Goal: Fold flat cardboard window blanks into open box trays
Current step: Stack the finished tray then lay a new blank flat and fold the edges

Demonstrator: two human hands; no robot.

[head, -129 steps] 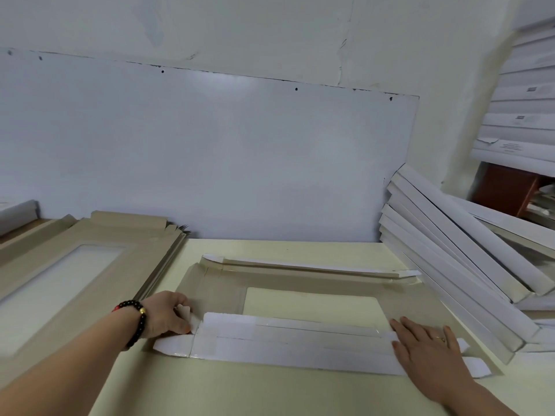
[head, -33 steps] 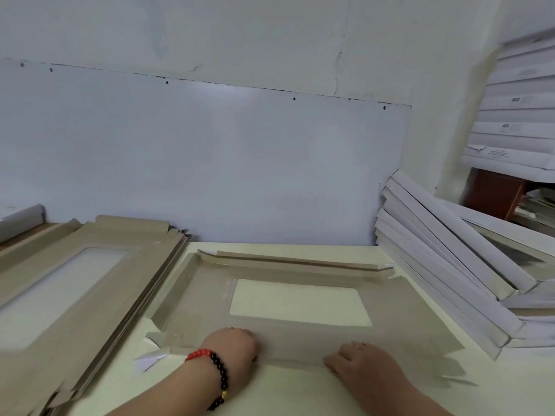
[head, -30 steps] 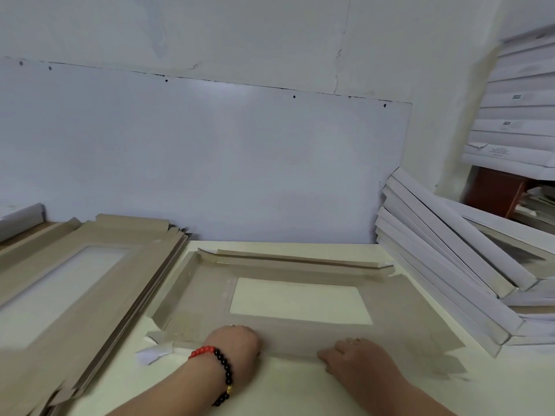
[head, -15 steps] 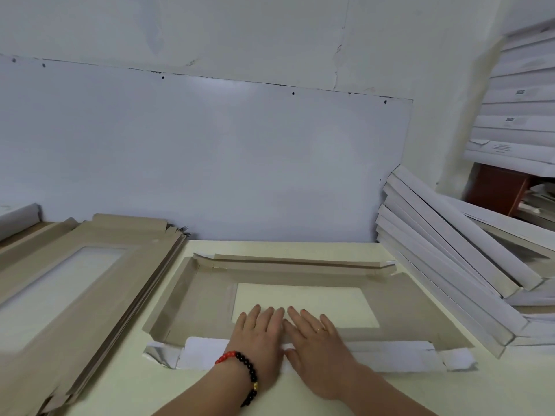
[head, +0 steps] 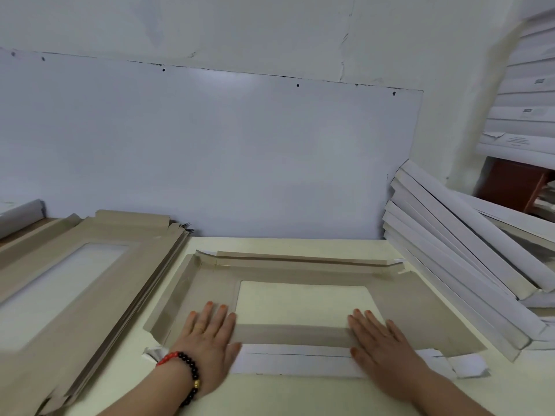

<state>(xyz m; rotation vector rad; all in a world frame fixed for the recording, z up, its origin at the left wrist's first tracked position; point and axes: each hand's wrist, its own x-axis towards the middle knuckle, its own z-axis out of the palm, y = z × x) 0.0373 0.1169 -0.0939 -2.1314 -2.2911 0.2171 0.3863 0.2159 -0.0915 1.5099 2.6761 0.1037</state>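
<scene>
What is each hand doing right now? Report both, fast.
Left hand: open, fingers straight, pressing flat on the grey-brown cardboard window blank.
Right hand: open, fingers straight, pressing the same blank's near edge.

A: Where is the camera sitting?

B: It is riding on the person's head, looking forward and down over the desk (head: pixel 300 394), close in.

A: Which way is it facing?

B: It is facing the pale wall panel (head: pixel 210 151) standing behind the desk. The left hand (head: pixel 207 340) and right hand (head: pixel 381 346) are reaching in from the bottom edge, so the viewpoint is sitting just above and behind them.

A: How wide is it taking things in?

B: Very wide: straight edges are bowing, with the flat stack (head: pixel 69 283) showing at far left and the leaning white trays (head: pixel 456 265) at far right.

A: Is another view sharing any of this?

B: Only this one view is covering the scene.
</scene>
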